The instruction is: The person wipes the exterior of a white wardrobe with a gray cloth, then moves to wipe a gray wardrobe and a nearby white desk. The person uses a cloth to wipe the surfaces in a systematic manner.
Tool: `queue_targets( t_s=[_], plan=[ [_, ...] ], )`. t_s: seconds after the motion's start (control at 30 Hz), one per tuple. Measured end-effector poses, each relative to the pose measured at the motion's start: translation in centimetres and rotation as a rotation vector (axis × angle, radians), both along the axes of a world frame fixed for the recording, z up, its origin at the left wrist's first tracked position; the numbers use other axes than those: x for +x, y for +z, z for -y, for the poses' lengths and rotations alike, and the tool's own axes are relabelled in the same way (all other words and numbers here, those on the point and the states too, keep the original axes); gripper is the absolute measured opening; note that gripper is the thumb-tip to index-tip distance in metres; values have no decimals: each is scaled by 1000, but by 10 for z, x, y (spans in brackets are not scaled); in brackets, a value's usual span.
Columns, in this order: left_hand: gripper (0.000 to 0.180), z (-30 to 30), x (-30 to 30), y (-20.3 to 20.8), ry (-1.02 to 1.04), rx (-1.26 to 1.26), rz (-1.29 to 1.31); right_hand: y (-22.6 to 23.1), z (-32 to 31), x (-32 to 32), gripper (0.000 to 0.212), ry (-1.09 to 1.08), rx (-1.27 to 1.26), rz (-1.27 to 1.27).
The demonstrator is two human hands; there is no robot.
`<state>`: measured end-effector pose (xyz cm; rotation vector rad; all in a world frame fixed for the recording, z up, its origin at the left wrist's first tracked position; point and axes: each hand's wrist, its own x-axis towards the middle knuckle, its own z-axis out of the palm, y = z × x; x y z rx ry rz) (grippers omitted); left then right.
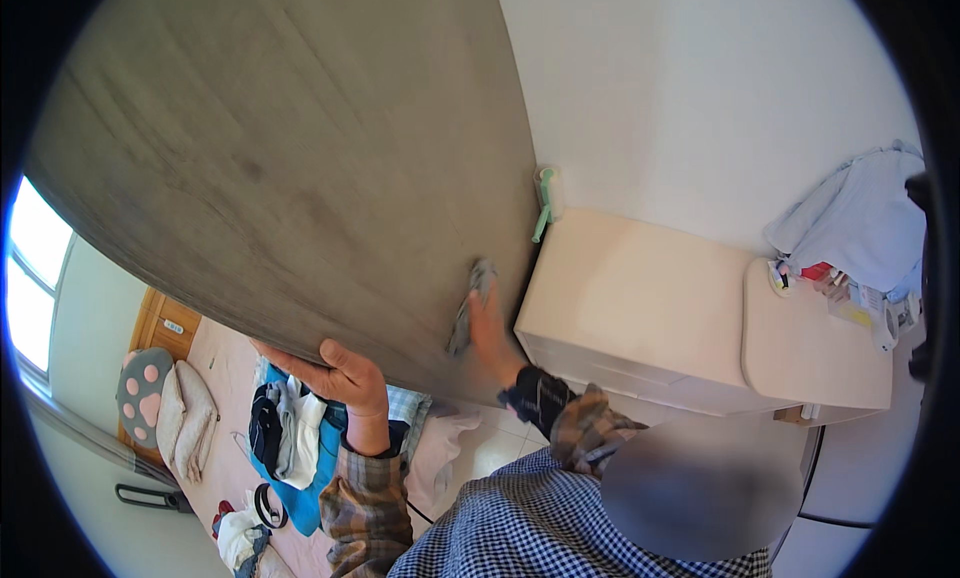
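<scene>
A large brown-grey panel (300,168) with streaks and dark smudges fills the upper left, standing tilted in front of me. My left hand (345,380) is at its lower edge, thumb up and fingers along the rim, gripping it. My right hand (490,333) presses a crumpled grey cloth (482,278) against the panel's surface near its right side. That hand is slightly blurred, and its fingers partly cover the cloth. Both forearms have plaid sleeves; a dark cuff shows at the right wrist.
Right of the panel stands a cream drawer cabinet (630,288), with a green-handled lint roller (545,203) at its back corner. Light-blue fabric (850,218) and small items lie farther right. At lower left, a pink-covered bed (225,378) holds folded clothes (295,428) and a paw-patterned cushion (145,398).
</scene>
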<state>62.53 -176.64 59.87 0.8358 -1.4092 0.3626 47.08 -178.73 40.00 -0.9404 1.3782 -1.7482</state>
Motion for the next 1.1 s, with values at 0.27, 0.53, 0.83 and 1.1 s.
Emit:
queue_targets(
  t_s=[0.27, 0.53, 0.83, 1.1],
  plan=[
    [70, -4, -5, -7, 27, 41, -56, 64, -5, 20, 60, -61, -100, -22],
    [63, -5, -3, -19, 255, 57, -103, 100, 78, -51, 57, -154, -613, -418],
    [65, -5, 4, -22, 460, 91, -166, 55, 162, -125, 63, -208, 34, 188],
    [72, -16, -17, -9, 615, 106, -234, 179, 241, -206, 61, -226, -429, -102]
  ],
)
